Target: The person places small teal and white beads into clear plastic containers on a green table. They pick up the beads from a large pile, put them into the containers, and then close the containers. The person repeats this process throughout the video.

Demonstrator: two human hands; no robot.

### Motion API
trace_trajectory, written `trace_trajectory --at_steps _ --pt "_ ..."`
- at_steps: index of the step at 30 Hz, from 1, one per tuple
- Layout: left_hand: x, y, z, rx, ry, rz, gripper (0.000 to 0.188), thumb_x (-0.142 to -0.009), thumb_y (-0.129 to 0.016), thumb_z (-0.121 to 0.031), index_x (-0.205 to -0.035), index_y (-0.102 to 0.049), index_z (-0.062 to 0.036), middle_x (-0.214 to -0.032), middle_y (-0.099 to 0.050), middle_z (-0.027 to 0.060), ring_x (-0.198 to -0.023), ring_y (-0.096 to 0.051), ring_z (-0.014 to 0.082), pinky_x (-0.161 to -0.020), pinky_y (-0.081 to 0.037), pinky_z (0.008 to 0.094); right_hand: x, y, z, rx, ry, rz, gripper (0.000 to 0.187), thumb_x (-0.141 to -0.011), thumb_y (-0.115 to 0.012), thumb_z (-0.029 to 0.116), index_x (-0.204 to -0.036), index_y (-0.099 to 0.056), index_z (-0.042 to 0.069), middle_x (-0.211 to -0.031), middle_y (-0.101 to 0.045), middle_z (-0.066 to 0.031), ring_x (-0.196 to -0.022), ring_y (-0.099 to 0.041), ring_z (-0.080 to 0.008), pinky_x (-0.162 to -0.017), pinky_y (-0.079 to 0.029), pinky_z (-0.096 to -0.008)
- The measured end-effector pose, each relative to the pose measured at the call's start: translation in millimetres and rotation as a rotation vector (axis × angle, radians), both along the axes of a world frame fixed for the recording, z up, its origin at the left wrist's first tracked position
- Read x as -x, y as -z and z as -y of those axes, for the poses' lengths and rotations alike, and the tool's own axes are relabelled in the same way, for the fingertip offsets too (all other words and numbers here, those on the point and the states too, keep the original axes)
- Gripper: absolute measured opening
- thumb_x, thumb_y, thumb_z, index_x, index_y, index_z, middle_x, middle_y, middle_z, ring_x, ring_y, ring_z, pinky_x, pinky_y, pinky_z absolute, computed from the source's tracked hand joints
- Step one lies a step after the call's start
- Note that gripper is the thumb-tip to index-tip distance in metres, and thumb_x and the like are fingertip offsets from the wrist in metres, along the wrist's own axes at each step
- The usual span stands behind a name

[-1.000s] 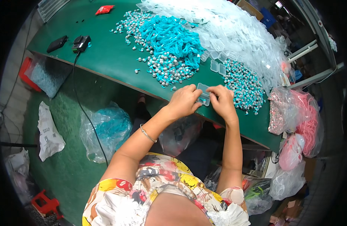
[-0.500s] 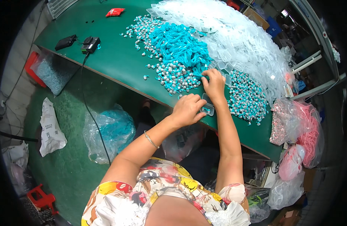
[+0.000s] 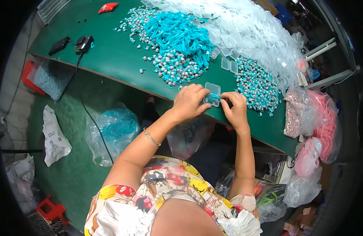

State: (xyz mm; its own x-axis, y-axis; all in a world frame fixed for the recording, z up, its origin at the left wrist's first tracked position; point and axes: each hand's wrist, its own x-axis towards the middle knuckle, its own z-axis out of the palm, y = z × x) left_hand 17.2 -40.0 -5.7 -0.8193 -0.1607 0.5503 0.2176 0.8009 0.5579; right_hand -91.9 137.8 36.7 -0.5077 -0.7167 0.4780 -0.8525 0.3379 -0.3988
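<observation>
Near the table's front edge, my left hand (image 3: 189, 103) grips a small clear plastic box (image 3: 212, 87) whose lid stands open. Turquoise cord (image 3: 213, 96) lies across the box, pinched at its right end by my right hand (image 3: 235, 110). My left fingertips touch the box's left side; what they cover inside is hidden. Beyond my left hand is a heap of small grey-and-turquoise pieces (image 3: 169, 70), with a pile of turquoise cords (image 3: 179, 35) behind it. A second heap of grey-and-turquoise pieces (image 3: 255, 86) lies right of my right hand.
A large mound of clear plastic boxes (image 3: 248, 39) covers the far right of the green table (image 3: 110, 59). One open box (image 3: 229, 65) lies between the heaps. Black devices (image 3: 84, 44) with a cable sit at left. Bags of pink cords (image 3: 322, 126) hang by the right edge.
My right hand has come back from the cord pile to the box, bringing turquoise cord. My left hand still holds the box, and the view has shifted slightly.
</observation>
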Motion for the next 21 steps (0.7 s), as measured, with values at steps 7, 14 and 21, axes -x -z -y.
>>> trace_trajectory --at_steps 7,14,21 --pt "2 -3 2 -0.013 0.018 0.068 0.041 -0.071 -0.081 -0.028 -0.104 -0.065 -0.0102 -0.091 -0.061 0.0048 -0.091 -0.060 0.0267 -0.075 -0.048 0.0414 -5 5 9 -0.049 -0.039 -0.269 0.013 -0.078 -0.071 0.007 -0.090 -0.067 0.012 -0.086 -0.064 -0.0017 -0.085 -0.062 -0.0216 -0.088 -0.038 -0.0433" --pt "2 -3 1 -0.017 0.016 0.068 0.041 -0.071 -0.082 -0.028 -0.103 -0.064 -0.0098 -0.091 -0.061 0.0051 -0.090 -0.061 0.0274 -0.076 -0.048 0.0414 -12 8 2 -0.133 -0.063 -0.309 0.022 -0.080 -0.065 0.005 -0.101 -0.070 0.011 -0.099 -0.063 -0.0051 -0.097 -0.059 -0.0243 -0.091 -0.037 -0.0459" --pt "1 -6 2 -0.001 0.010 0.056 0.040 -0.072 -0.081 -0.028 -0.102 -0.064 -0.0097 -0.091 -0.061 0.0060 -0.092 -0.061 0.0284 -0.077 -0.048 0.0418 19 -4 16 -0.111 0.060 -0.228 0.028 -0.084 -0.064 0.007 -0.112 -0.067 0.011 -0.104 -0.062 -0.0057 -0.104 -0.056 -0.0259 -0.094 -0.034 -0.0459"
